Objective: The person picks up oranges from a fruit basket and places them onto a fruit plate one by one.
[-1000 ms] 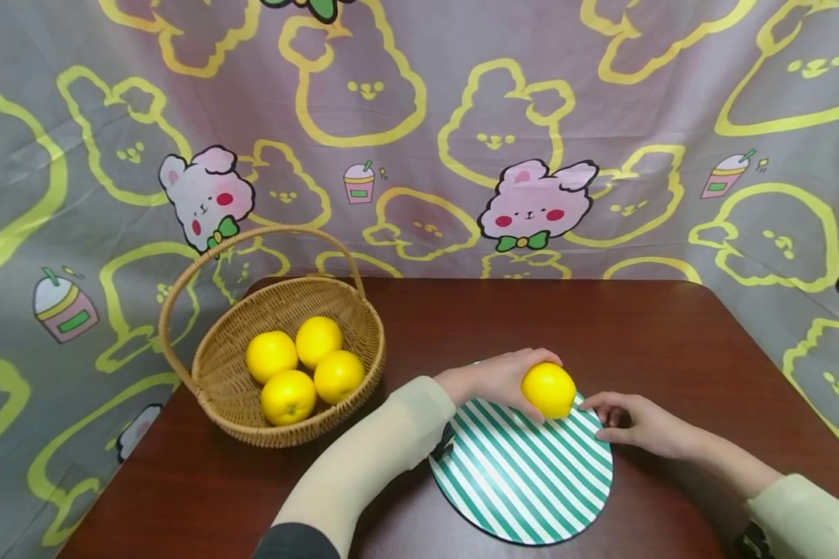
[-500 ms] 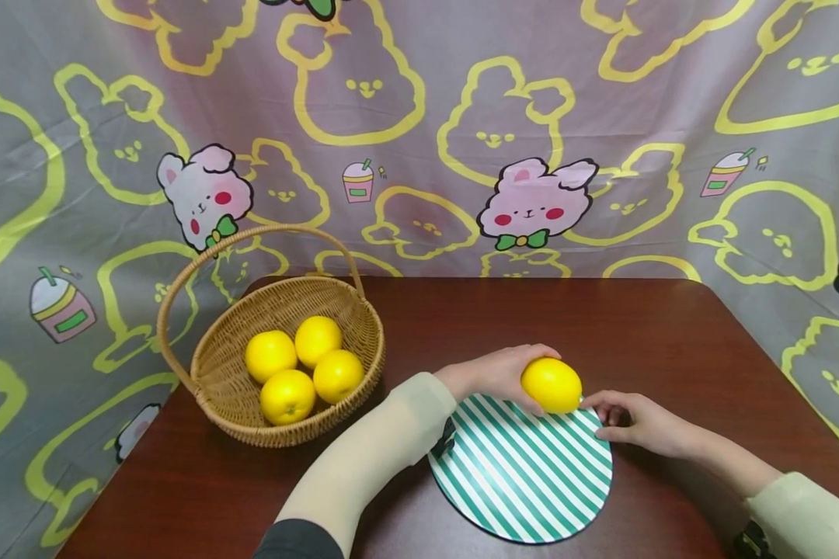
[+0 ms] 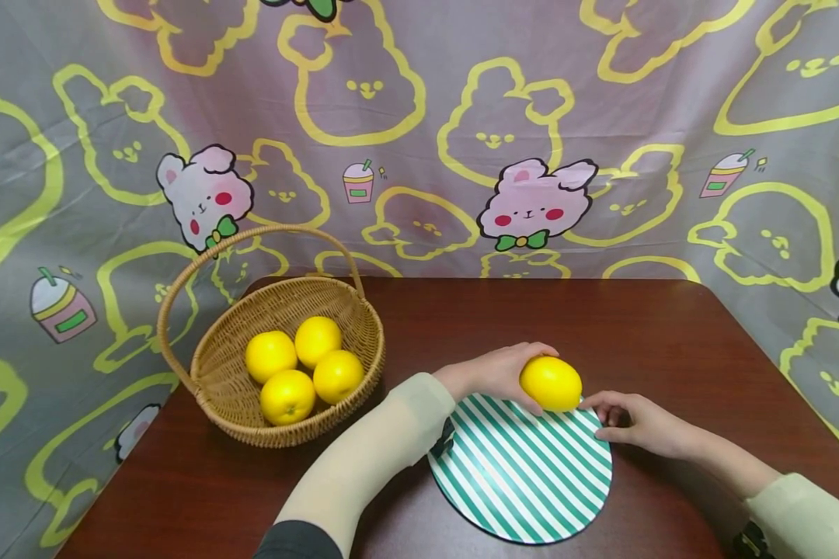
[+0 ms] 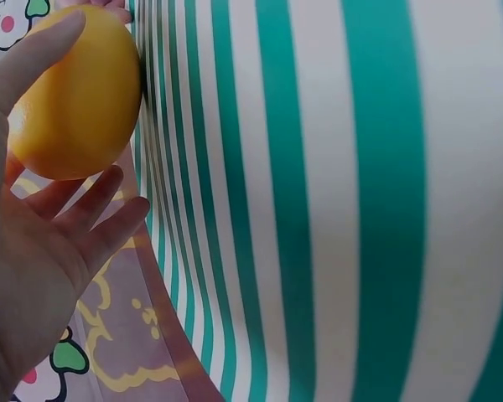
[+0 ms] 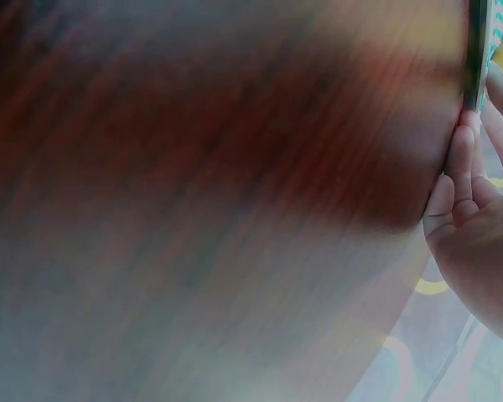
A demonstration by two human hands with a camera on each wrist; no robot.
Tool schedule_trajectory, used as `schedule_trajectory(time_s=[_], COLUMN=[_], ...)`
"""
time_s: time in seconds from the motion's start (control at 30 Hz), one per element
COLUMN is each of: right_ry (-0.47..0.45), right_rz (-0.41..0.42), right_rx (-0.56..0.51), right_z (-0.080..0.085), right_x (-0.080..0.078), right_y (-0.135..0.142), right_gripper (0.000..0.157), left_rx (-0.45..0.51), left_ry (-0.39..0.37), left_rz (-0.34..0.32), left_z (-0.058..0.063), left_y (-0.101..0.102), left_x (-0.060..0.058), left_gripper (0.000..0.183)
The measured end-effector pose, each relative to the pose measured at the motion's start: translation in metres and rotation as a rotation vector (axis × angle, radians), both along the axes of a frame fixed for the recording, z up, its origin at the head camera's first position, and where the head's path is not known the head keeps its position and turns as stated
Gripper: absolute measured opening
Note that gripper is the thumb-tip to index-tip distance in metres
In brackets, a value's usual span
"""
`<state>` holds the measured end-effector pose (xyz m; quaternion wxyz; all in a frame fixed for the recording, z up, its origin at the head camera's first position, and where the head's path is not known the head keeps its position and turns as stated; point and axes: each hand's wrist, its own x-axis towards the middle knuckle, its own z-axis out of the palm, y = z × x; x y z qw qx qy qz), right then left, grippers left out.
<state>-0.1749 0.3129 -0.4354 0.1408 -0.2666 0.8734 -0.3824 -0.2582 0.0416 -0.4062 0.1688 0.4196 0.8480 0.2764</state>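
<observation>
A smooth oval yellow fruit point(image 3: 551, 384) sits at the far edge of a round green-and-white striped board point(image 3: 524, 473). My left hand point(image 3: 496, 376) reaches across from the left and holds the fruit, thumb on the near side and fingers behind it. In the left wrist view, the thumb lies along the fruit point(image 4: 84, 100) and some fingers spread below it. My right hand point(image 3: 643, 423) holds the board's right rim with thumb and forefinger, its other fingers curled. The right wrist view shows the fingers point(image 5: 461, 159) low beside the board's thin edge point(image 5: 476, 59).
On the left of the brown table point(image 3: 636, 326) stands a wicker basket point(image 3: 349, 310) with a tall arched handle. Several round yellow fruits point(image 3: 288, 397) lie inside it. A patterned curtain point(image 3: 419, 171) hangs behind and beside the table.
The left hand has shifted the yellow fruit slightly back and right, turning it so that its long side shows. In the last half second almost nothing moves. The right hand stays at the rim.
</observation>
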Motion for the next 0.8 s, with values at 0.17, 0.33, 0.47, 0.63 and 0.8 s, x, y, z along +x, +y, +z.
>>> schedule_trajectory(time_s=[0.17, 0.33, 0.47, 0.63, 0.8], right_ry=[-0.009, -0.009, 0.006, 0.009, 0.003], right_rz=[-0.002, -0.008, -0.001, 0.011, 0.011], right_rx=[-0.005, 0.003, 0.001, -0.012, -0.009], right_z=[-0.0002, -0.0001, -0.0009, -0.0022, -0.0033], right_x=[0.0, -0.0001, -0.0003, -0.0011, -0.0016], right_y=[-0.0006, -0.0005, -0.001, -0.0014, -0.001], right_gripper=[0.042, 0.042, 0.041, 0.04, 0.04], left_rx=[0.007, 0.018, 0.023, 0.016, 0.016], left_ry=[0.0, -0.003, -0.009, -0.006, 0.003], left_rz=[0.015, 0.024, 0.029, 0.053, 0.067], left_z=[0.0005, 0.0022, 0.0038, 0.0059, 0.008], left_y=[-0.0007, -0.0007, -0.0011, -0.0034, -0.0054], left_x=[-0.0001, -0.0006, -0.0013, -0.0021, -0.0031], left_gripper=[0.087, 0.086, 0.086, 0.085, 0.086])
